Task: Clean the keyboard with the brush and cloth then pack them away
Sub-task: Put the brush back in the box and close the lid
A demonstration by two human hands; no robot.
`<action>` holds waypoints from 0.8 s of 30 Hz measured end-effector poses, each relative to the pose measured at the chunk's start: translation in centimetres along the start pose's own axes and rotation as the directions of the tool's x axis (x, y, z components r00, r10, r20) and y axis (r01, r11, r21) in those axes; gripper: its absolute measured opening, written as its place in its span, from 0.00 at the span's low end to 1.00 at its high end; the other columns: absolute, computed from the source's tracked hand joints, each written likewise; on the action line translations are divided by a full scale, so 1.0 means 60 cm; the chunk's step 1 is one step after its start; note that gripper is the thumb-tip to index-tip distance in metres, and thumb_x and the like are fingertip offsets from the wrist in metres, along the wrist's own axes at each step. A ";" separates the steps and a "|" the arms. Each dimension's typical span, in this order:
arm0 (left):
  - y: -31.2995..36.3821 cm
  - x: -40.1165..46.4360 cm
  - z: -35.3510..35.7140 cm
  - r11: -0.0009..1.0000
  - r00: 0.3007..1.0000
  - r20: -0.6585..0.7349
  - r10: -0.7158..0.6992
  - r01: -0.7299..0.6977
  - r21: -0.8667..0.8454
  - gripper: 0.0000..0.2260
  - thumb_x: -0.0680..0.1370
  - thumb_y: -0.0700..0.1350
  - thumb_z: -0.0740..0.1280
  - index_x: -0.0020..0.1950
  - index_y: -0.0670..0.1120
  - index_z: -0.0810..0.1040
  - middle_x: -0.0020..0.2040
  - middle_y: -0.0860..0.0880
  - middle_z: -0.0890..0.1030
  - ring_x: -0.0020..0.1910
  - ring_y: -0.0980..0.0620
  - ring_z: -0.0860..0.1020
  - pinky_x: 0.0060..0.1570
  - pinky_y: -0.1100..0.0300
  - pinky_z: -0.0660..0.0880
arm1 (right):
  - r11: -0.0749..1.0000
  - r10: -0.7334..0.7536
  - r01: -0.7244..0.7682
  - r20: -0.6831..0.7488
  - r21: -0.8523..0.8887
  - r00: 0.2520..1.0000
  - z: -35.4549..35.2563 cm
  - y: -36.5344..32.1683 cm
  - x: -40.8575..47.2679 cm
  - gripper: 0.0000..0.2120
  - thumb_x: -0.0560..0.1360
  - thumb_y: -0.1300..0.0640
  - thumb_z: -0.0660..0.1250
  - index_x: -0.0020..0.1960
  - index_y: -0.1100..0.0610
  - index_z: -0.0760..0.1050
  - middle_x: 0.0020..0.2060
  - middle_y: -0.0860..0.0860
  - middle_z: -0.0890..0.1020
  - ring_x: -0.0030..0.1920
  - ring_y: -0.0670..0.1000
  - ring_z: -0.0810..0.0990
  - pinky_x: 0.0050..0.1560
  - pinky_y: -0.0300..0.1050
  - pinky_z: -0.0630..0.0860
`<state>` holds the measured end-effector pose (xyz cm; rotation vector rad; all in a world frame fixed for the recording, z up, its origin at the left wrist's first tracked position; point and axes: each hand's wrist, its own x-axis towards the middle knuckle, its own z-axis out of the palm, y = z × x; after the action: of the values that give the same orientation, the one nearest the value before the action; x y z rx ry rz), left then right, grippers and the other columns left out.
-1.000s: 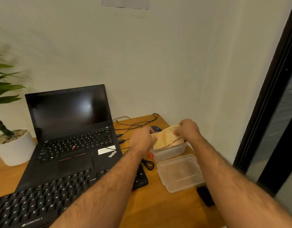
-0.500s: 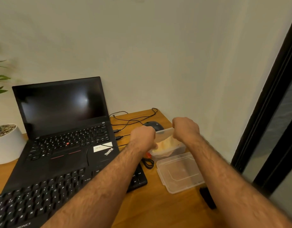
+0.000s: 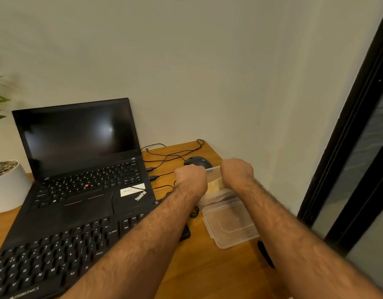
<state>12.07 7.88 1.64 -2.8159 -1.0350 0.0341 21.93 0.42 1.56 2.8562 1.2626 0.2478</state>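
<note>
Both fists, left hand (image 3: 191,178) and right hand (image 3: 237,172), grip clenched on what looks like the tilted container (image 3: 214,192) holding the cloth (image 3: 216,185), blurred. Tipping further could spill the cloth onto the worktop (image 3: 207,272); lid (image 3: 230,225) lies just beside.

Cloth (image 3: 215,184) pushed from heaped above rim down into container (image 3: 216,196); both hands (image 3: 191,178) now curled at its sides, container tilted up.

Two hands (image 3: 191,176), one laptop (image 3: 82,165), one keyboard (image 3: 56,255), one mouse (image 3: 198,161), one plastic container (image 3: 214,196), one lid (image 3: 229,225), one potted plant (image 3: 7,184)
</note>
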 end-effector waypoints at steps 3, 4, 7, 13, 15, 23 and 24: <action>-0.005 -0.014 -0.008 0.995 0.996 -0.092 -0.004 -0.005 -0.099 0.08 0.78 0.48 0.70 0.54 0.48 0.81 0.41 0.51 0.77 0.42 0.49 0.76 0.38 0.56 0.72 | 0.991 0.047 -0.041 -0.052 0.126 0.998 -0.014 0.011 -0.008 0.10 0.77 0.60 0.66 0.55 0.52 0.81 0.49 0.51 0.83 0.47 0.53 0.80 0.45 0.46 0.77; -0.005 -0.023 -0.011 0.986 0.989 -0.147 0.002 -0.027 -0.164 0.09 0.79 0.52 0.69 0.53 0.48 0.82 0.41 0.51 0.78 0.42 0.49 0.77 0.37 0.56 0.73 | 0.982 0.070 -0.056 -0.071 0.182 0.995 -0.020 0.019 -0.012 0.09 0.76 0.59 0.67 0.53 0.51 0.82 0.48 0.50 0.83 0.47 0.53 0.80 0.45 0.45 0.77; 0.012 -0.062 -0.023 0.928 0.965 -0.262 0.014 -0.111 -0.357 0.12 0.80 0.58 0.66 0.50 0.51 0.83 0.43 0.52 0.83 0.43 0.51 0.80 0.40 0.56 0.78 | 0.943 0.117 -0.084 -0.085 0.321 0.990 -0.042 0.055 -0.041 0.07 0.73 0.57 0.70 0.50 0.50 0.83 0.46 0.48 0.84 0.48 0.52 0.81 0.45 0.44 0.77; 0.082 -0.150 -0.006 0.807 0.962 -0.247 0.117 -0.237 -0.540 0.14 0.78 0.60 0.68 0.51 0.52 0.84 0.43 0.54 0.84 0.42 0.56 0.80 0.45 0.53 0.81 | 0.846 0.188 -0.158 -0.006 0.510 0.982 -0.050 0.142 -0.121 0.05 0.73 0.52 0.73 0.48 0.50 0.82 0.40 0.44 0.82 0.41 0.48 0.82 0.46 0.48 0.80; 0.103 -0.175 0.001 0.802 0.971 -0.188 0.150 -0.231 -0.551 0.14 0.77 0.60 0.68 0.53 0.52 0.84 0.46 0.53 0.84 0.45 0.55 0.80 0.48 0.52 0.81 | 0.829 0.197 -0.189 0.041 0.526 0.979 -0.043 0.164 -0.154 0.05 0.73 0.51 0.73 0.47 0.50 0.81 0.40 0.45 0.82 0.40 0.48 0.82 0.48 0.51 0.81; 0.138 -0.251 0.018 0.805 0.985 -0.030 0.169 -0.156 -0.572 0.26 0.71 0.64 0.73 0.62 0.49 0.80 0.57 0.51 0.83 0.54 0.53 0.80 0.53 0.55 0.80 | 0.840 0.250 -0.276 0.118 0.466 0.961 -0.020 0.212 -0.260 0.09 0.74 0.44 0.70 0.45 0.50 0.79 0.40 0.45 0.81 0.39 0.46 0.80 0.42 0.45 0.78; 0.143 -0.258 0.021 0.813 0.987 -0.006 0.163 -0.138 -0.565 0.29 0.70 0.64 0.74 0.64 0.48 0.79 0.60 0.50 0.82 0.56 0.52 0.79 0.54 0.55 0.79 | 0.837 0.256 -0.290 0.137 0.464 0.957 -0.018 0.214 -0.271 0.11 0.75 0.43 0.69 0.45 0.50 0.79 0.39 0.46 0.81 0.39 0.46 0.80 0.42 0.45 0.79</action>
<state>5.67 -8.40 -1.24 -3.4436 -0.9474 -0.2386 20.44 -20.30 1.24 3.4312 1.0109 -0.2025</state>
